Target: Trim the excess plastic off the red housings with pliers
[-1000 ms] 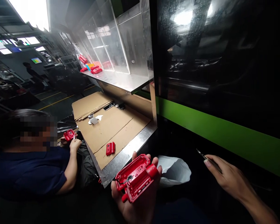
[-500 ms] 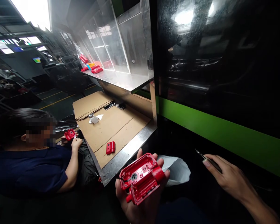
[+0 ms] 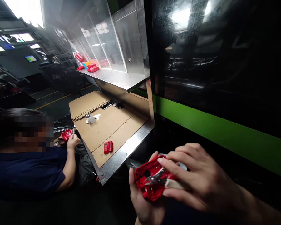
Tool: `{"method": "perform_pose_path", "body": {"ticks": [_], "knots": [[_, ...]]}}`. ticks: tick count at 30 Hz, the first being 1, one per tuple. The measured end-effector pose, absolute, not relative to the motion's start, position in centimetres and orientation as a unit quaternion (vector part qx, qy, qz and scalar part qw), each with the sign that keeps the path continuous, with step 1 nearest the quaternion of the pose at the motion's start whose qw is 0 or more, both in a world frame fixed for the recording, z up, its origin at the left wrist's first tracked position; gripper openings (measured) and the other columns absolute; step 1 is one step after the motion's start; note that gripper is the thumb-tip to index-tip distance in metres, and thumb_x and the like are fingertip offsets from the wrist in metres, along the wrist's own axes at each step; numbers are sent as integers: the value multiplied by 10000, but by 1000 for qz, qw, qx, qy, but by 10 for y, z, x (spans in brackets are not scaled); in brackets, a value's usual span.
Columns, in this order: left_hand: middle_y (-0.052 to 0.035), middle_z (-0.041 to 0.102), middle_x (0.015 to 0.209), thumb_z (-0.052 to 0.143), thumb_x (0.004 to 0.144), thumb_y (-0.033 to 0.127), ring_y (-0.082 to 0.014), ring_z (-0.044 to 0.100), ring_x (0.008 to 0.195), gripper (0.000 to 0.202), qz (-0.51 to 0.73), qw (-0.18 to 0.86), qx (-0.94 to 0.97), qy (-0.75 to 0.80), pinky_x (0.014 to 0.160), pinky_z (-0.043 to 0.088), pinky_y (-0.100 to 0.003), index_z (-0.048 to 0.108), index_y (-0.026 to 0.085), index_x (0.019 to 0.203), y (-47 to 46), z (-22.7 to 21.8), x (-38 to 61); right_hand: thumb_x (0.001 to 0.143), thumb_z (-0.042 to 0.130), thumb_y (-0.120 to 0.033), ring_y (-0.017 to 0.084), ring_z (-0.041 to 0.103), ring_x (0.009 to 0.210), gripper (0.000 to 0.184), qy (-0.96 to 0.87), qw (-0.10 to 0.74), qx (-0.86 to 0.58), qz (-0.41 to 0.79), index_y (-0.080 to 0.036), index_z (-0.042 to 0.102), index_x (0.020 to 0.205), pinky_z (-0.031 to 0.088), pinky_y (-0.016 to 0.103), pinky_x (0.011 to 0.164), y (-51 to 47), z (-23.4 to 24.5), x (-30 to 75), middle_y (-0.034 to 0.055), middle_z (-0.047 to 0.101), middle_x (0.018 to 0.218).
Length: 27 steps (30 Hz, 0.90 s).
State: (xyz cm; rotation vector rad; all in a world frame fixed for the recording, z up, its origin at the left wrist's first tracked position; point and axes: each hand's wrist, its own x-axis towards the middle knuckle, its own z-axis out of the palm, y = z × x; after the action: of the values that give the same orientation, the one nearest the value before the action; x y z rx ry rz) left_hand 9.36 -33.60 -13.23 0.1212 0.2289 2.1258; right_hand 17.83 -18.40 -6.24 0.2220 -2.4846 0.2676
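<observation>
A red plastic housing (image 3: 140, 175), its hollow side facing up, rests in my left hand (image 3: 144, 203), whose fingers wrap round its edges. My right hand (image 3: 196, 175) grips a pair of small nippers (image 3: 154, 178) with white handles. The metal jaws lie over the inside of the housing, pointing left; whether they touch it I cannot tell. My right fingers cover the housing's right end. A pale bag (image 3: 183, 166) is mostly hidden behind my hands.
A cardboard-covered table (image 3: 117, 125) with a metal edge holds another red housing (image 3: 108, 147), a phone (image 3: 107, 105) and scraps. More red parts (image 3: 92, 67) lie on the metal shelf (image 3: 121, 79). At left a co-worker (image 3: 32, 168) handles a red housing (image 3: 66, 134). A dark machine panel (image 3: 220, 78) stands right.
My right hand has come left with the nippers, from apart to over the housing. My left hand and the housing have shifted slightly right, and the view has turned a little.
</observation>
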Motion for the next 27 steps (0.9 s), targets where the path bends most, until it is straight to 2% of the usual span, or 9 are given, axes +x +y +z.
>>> {"method": "perform_pose_path", "body": {"ticks": [3, 6, 12, 16, 19, 27], "knots": [[-103, 709, 1244, 342, 1018, 591, -256, 618, 1226, 607, 870, 483, 38, 96, 1172, 402, -382, 717, 168, 1238, -340, -133, 97, 938, 634, -450, 246, 575, 966, 449, -949, 288, 107, 69, -107, 652, 1227, 386, 445, 906, -193, -56, 164, 71, 711, 1110], [-88, 734, 1174, 353, 1037, 531, -205, 650, 1155, 553, 867, 489, 2, 93, 1063, 478, -278, 742, 163, 1174, -344, -133, 98, 955, 600, -453, 251, 562, 949, 435, -951, 282, 122, 44, -82, 677, 1170, 370, 447, 887, -197, -55, 156, 74, 722, 1065], [-89, 739, 1121, 428, 1015, 529, -209, 673, 1058, 498, 872, 480, -45, 87, 914, 531, -258, 746, 176, 1163, -345, -129, 102, 953, 604, -427, 257, 563, 919, 395, -950, 280, 140, 13, -81, 707, 1113, 356, 455, 866, -200, -52, 153, 77, 728, 1021], [-105, 750, 1065, 505, 988, 511, -170, 695, 962, 494, 872, 482, -72, 36, 844, 531, -201, 747, 116, 1156, -341, -125, 105, 921, 655, -414, 261, 566, 917, 392, -948, 286, 138, 3, -73, 713, 1105, 357, 460, 860, -200, -51, 154, 78, 725, 1000], [-134, 750, 1087, 536, 981, 479, -182, 703, 979, 478, 870, 487, -77, 10, 838, 535, -199, 743, 88, 1162, -339, -122, 106, 920, 657, -430, 258, 572, 909, 409, -949, 283, 141, -9, -67, 715, 1101, 362, 465, 855, -199, -52, 154, 79, 718, 995], [-135, 749, 1077, 547, 978, 467, -191, 704, 994, 462, 870, 484, -89, 20, 818, 539, -194, 740, 87, 1157, -340, -122, 108, 922, 660, -418, 262, 587, 894, 383, -944, 295, 149, -21, -67, 728, 1059, 375, 463, 835, -200, -50, 156, 73, 700, 946]]}}
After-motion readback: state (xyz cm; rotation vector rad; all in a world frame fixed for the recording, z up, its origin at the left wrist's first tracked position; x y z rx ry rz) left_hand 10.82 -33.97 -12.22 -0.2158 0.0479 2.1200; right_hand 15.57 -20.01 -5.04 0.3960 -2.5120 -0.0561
